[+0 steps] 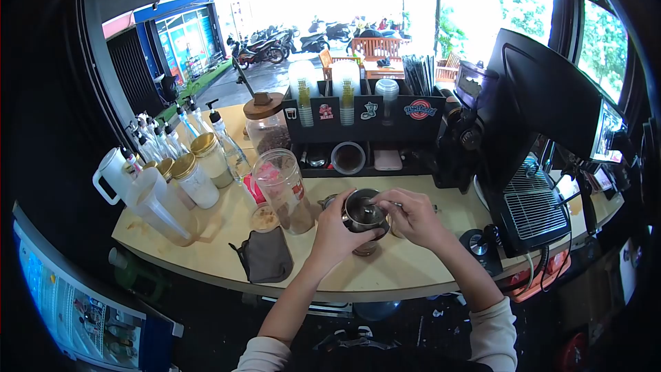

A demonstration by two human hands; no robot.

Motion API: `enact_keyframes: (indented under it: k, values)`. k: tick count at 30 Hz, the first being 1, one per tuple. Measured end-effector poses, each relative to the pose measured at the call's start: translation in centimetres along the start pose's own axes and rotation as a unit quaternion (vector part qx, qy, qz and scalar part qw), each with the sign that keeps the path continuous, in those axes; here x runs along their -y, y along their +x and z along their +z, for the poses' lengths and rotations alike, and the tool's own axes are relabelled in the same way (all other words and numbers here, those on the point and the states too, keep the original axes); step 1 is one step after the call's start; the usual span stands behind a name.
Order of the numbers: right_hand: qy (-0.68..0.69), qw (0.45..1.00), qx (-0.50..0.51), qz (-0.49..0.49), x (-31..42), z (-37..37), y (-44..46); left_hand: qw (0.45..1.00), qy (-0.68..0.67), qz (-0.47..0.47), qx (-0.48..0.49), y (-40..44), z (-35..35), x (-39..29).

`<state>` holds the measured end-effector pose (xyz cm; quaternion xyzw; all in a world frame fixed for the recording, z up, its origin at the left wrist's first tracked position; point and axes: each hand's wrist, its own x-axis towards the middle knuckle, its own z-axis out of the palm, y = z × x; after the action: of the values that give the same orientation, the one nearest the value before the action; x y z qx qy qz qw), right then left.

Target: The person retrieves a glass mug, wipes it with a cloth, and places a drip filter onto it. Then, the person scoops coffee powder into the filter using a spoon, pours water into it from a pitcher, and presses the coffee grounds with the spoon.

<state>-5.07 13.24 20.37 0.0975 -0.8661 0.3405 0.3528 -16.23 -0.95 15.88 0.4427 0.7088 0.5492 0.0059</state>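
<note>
Near the middle of the wooden counter (413, 272), my left hand (335, 233) is wrapped round a small metal cup (354, 217) with dark contents. My right hand (412, 215) pinches a thin metal utensil, probably a spoon (385, 203), whose lower end is inside the cup. Beneath the cup, a small round object (365, 249) is partly hidden. Left of my left hand stands a tall clear plastic container (289, 196) with brown contents at its bottom. A dark folded cloth (266, 256) lies in front of it.
Gold-lidded jars (200, 189), a plastic jug (165, 210) and several pump bottles stand at the left. A black organizer (358, 117) with stacked cups is at the back, beside a wooden-lidded jar (265, 120). A black machine with a drip grate (533, 200) stands right.
</note>
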Motion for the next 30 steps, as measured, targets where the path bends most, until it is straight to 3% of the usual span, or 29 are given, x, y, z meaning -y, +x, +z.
enact_keyframes:
  k: [4,6,10,12,16,18,21,24,27,30]
  values:
    - [0.055,0.997,0.044,0.019,1.1,-0.1,-0.3,1.0,0.002,-0.024,0.018,0.3,-0.3,-0.4]
    - [-0.009,0.999,0.037,0.028,0.8,-0.4,-0.4,1.0,-0.029,-0.002,0.007,0.1,-0.2,0.0]
    - [0.009,1.0,0.026,0.009,1.0,-0.9,-0.3,0.998,-0.053,0.019,-0.007,0.2,-0.3,0.2]
    - [0.024,0.997,0.074,-0.014,2.2,-0.9,-0.4,0.997,-0.08,0.015,0.008,0.3,-0.7,-0.5]
    - [0.007,0.999,0.023,-0.032,2.1,-1.5,0.0,0.995,-0.083,0.055,0.004,0.7,-1.0,-0.2]
    - [-0.008,0.997,0.062,-0.041,2.5,-1.8,0.1,0.992,-0.056,0.114,0.0,1.1,-1.3,-0.2]
    - [-0.006,0.994,0.089,-0.057,3.6,-1.6,-0.1,0.991,-0.05,0.121,0.009,1.5,-1.5,-0.1]
    - [-0.019,0.999,0.028,-0.031,3.1,-2.3,0.3,0.993,-0.057,0.101,0.01,1.3,-1.7,-0.8]
    - [0.035,0.995,0.092,-0.019,4.1,-2.2,0.1,0.985,0.022,0.17,0.01,1.6,-1.9,-0.7]
    - [0.042,0.997,0.064,0.006,4.2,-2.3,0.0,0.986,0.037,0.163,0.019,1.7,-1.9,-0.4]
